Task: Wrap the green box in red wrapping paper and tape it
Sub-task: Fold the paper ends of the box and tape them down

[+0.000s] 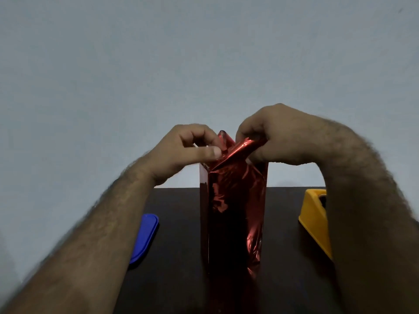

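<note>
A tall box stands upright on the dark table [176,279], fully covered in shiny red wrapping paper [233,207]; no green shows. At its top the loose paper ends stick up in folds. My left hand [188,152] pinches the paper at the top left corner with thumb and fingers. My right hand [278,137] grips a rolled fold of the red paper at the top right, its fingers curled round it. Both forearms reach in from the lower corners.
A yellow tape dispenser [314,220] sits on the table to the right, partly behind my right forearm. A blue flat lid-like object [145,236] lies at the left table edge. A plain grey wall fills the background.
</note>
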`<state>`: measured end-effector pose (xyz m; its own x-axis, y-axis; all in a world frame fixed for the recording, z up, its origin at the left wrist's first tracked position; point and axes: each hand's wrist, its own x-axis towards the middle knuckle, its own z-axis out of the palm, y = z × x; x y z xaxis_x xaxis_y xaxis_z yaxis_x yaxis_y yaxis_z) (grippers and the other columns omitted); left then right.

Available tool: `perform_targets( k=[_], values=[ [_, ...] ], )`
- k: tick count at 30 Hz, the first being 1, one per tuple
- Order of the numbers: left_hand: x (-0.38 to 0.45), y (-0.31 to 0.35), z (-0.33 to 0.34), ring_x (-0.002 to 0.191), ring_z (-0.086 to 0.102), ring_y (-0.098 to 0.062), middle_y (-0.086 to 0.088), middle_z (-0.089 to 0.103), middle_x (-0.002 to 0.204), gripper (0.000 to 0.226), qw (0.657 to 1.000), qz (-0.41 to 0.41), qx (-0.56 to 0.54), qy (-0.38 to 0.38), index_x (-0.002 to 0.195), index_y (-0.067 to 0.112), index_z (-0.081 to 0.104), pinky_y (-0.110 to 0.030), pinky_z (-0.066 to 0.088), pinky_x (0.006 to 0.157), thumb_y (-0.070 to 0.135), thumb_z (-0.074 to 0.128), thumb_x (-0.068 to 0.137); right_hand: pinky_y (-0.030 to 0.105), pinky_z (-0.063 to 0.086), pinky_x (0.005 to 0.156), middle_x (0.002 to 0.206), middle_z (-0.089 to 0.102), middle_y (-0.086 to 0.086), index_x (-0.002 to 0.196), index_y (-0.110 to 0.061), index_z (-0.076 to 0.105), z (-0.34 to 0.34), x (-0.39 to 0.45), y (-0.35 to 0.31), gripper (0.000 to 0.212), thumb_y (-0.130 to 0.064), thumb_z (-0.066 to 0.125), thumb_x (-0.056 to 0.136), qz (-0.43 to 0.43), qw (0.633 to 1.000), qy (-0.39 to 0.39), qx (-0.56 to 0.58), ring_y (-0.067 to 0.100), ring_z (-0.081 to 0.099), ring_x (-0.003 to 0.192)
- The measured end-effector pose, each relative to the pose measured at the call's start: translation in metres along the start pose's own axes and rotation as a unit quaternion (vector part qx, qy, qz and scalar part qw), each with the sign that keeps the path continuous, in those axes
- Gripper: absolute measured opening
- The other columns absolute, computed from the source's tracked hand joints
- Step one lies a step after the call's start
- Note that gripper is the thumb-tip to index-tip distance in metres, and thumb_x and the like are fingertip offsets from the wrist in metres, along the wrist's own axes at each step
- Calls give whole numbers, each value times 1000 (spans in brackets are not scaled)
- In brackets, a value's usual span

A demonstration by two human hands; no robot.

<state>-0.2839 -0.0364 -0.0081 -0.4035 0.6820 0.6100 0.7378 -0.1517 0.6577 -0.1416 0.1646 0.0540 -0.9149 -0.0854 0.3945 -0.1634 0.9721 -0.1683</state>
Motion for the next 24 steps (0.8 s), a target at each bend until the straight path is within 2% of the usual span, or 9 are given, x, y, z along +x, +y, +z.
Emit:
perform_targets(
  k=[3,6,8,10,13,16,20,22,24],
  values=[
    [-1,17,8,66,54,-4,9,71,78,26,999,4,50,3,84,11,77,-15,42,65,29,94,77,33,57,69,81,74,-14,94,-36,76,4,0,-3,23,-21,86,80,-8,999,22,40,4,69,78],
    [1,23,14,53,50,-3,-6,66,67,21,996,-14,74,38,77,2,76,-13,40,57,16,92,80,37,59,69,81,75,-12,99,-35,76,9,0,-6,28,-19,88,79,-12,997,35,65,4,70,77],
    [1,23,15,57,54,-13,-22,61,67,31,997,-42,52,48,76,-12,68,-24,43,60,11,87,85,48,63,73,81,77,-9,102,-32,77,6,-2,-5,33,-15,91,77,-10,993,43,112,11,74,76],
    [1,21,16,66,56,-25,-35,61,76,35,997,-59,23,51,78,-13,67,-35,45,66,15,86,85,59,62,76,84,79,-6,102,-29,78,3,-6,1,34,-12,92,76,-10,984,55,171,19,76,77],
    [2,16,20,73,58,-29,-39,63,85,32,996,-68,-3,64,81,-6,73,-41,46,74,24,84,84,61,62,82,86,80,-4,102,-25,78,2,-8,12,33,-8,91,77,2,970,84,227,19,78,80],
    [4,12,27,73,58,-26,-29,65,78,26,994,-71,-33,77,82,-6,73,-36,46,72,17,84,89,68,58,87,83,80,5,96,-19,80,5,-6,23,25,-3,88,80,14,959,93,268,29,78,84],
    [5,8,38,74,60,-29,-39,65,88,21,988,-78,-71,117,86,-4,75,-40,48,73,15,79,93,52,64,87,88,79,3,96,-21,80,10,-5,24,22,-6,87,82,31,956,108,271,21,76,80],
    [7,6,45,72,64,-29,-36,68,89,18,982,-75,-83,151,85,0,77,-39,53,72,14,78,95,40,64,75,94,75,-6,96,-28,77,12,-3,24,27,-16,92,77,58,951,176,247,14,71,78],
    [9,3,51,71,69,-23,-25,75,84,14,974,-72,-90,197,84,3,79,-34,58,70,12,77,95,27,53,62,96,68,-10,91,-32,74,14,0,25,30,-23,95,72,65,948,252,183,8,60,72]
  ],
)
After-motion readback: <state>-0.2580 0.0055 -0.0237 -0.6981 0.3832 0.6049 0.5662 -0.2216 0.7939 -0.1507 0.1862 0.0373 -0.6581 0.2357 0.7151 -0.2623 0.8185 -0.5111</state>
